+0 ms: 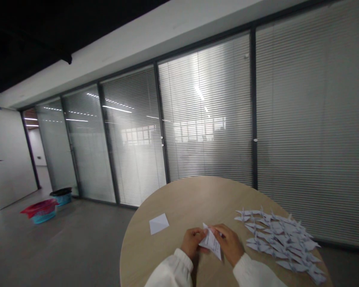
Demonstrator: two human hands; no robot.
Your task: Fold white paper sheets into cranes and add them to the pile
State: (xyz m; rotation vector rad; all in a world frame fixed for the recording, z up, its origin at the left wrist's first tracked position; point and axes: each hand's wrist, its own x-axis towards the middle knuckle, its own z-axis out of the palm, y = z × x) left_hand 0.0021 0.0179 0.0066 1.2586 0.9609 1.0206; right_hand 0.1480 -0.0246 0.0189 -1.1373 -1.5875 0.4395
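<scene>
Both hands meet over the near part of a round wooden table (185, 195). My left hand (192, 241) and my right hand (229, 244) each pinch a partly folded white paper piece (211, 242) between them, just above the tabletop. White sleeves cover both forearms. A flat folded white square of paper (158, 223) lies on the table to the left of my left hand. To the right of my right hand, several finished white paper cranes (279, 239) are spread in rows on the table.
A wall of glass panels with shut blinds (209, 119) runs behind the table. On the grey floor at the far left stand a red and blue basket (42, 210) and a dark-rimmed blue bin (61, 195). A white door (6, 159) is at the left edge.
</scene>
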